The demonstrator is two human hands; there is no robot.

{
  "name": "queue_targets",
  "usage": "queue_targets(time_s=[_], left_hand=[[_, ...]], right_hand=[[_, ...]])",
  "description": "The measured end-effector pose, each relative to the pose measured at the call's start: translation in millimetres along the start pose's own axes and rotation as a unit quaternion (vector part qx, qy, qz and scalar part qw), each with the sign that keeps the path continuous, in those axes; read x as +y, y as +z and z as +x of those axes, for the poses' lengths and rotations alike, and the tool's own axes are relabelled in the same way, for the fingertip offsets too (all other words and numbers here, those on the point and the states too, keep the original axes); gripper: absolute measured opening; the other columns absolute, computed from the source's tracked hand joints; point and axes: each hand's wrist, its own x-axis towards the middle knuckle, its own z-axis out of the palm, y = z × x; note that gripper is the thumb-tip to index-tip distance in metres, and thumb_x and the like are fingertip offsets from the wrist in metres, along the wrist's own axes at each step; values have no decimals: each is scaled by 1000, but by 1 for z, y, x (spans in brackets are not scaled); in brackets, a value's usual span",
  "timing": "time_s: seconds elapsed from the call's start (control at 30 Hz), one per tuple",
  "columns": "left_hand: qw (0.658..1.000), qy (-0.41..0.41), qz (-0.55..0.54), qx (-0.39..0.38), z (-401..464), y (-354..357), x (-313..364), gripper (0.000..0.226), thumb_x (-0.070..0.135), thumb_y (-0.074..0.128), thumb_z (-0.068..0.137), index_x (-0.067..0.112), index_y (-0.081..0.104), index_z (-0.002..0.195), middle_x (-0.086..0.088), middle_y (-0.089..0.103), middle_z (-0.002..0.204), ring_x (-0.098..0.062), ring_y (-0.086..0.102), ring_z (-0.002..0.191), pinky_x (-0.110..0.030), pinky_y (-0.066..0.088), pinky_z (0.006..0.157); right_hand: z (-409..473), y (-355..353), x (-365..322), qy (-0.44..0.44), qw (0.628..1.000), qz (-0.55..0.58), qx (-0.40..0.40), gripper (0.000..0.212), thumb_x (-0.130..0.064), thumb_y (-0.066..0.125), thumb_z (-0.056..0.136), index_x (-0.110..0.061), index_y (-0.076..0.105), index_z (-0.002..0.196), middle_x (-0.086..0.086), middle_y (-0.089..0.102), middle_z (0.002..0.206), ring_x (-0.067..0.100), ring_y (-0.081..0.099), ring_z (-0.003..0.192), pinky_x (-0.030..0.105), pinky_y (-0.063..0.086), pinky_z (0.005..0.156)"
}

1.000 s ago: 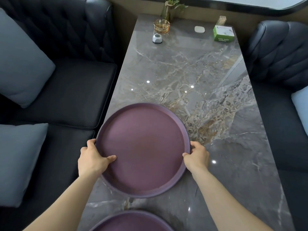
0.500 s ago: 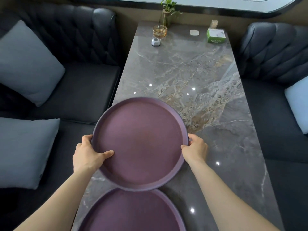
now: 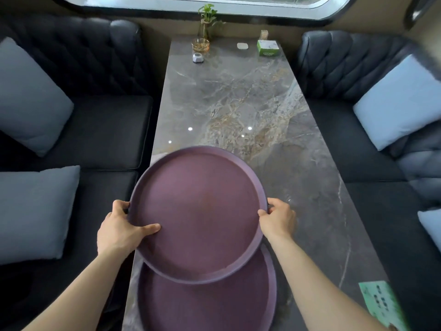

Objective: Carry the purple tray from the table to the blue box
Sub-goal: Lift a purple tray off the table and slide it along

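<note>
A round purple tray (image 3: 200,211) is held up above the marble table (image 3: 274,151), overlapping the far edge of a second purple tray (image 3: 210,304) that lies on the table near me. My left hand (image 3: 120,229) grips its left rim, thumb lying on the inside. My right hand (image 3: 278,217) grips its right rim. The tray is empty. No blue box is in view.
Dark tufted sofas (image 3: 102,130) with grey-blue cushions (image 3: 28,96) flank the table on both sides. At the far end stand a plant vase (image 3: 206,25), a glass bowl (image 3: 200,45), a small white object (image 3: 198,58) and a green box (image 3: 268,47). A green card (image 3: 381,304) lies at the near right.
The tray has been lifted off the table and drawn towards me, now overlapping the second tray. My view has pulled back, showing more of the sofas and the window.
</note>
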Motion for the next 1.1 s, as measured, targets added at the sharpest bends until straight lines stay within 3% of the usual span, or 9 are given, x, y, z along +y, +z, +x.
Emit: queue_targets(time_s=[0.2,0.37,0.47,0.57,0.67,0.87,1.1], left_hand=[[1000,-2,1,-22,-41,-3,-46,79,48,93,48,31,41,104,2,67,96,-26,62,84,-40,47,67],[999,4,5,-41,-71,6,-75,75,45,93,51,26,43,105,3,66,89,-27,62,80,-40,47,67],[999,9,15,-51,-83,13,-86,74,46,92,52,25,45,104,5,66,86,-26,61,79,-40,47,68],[998,12,24,-58,-90,19,-94,72,44,92,54,24,46,105,5,65,84,-26,61,77,-39,46,65],[998,10,36,-54,-93,24,-101,71,44,92,54,23,47,106,3,65,85,-27,60,77,-40,47,66],[997,17,49,-52,-90,27,-104,71,47,91,52,25,47,104,2,66,87,-26,61,76,-38,46,63],[993,42,92,-59,-96,32,-97,43,39,86,66,28,52,92,12,66,76,-18,60,74,-35,48,62]], right_hand=[[-57,2,35,26,999,-12,14,17,-12,71,82,-19,73,97,5,76,85,32,67,91,31,50,73],[-93,2,64,54,997,-42,21,16,-15,71,84,-23,73,98,3,75,92,32,67,91,30,46,68],[-104,5,83,61,996,-58,24,7,-14,71,81,-21,69,82,4,72,75,30,64,75,31,49,61],[-112,10,97,64,995,-67,25,8,-14,73,79,-18,67,76,4,72,74,28,62,71,30,47,59],[-115,12,107,72,994,-77,22,6,-15,74,81,-19,72,85,0,72,83,25,63,77,29,47,62],[-115,21,116,87,992,-90,24,32,-19,73,85,-24,72,117,-1,64,109,25,63,97,29,43,70],[-108,12,121,114,988,-92,39,16,-14,70,86,-23,75,99,4,69,104,25,54,79,28,41,65]])
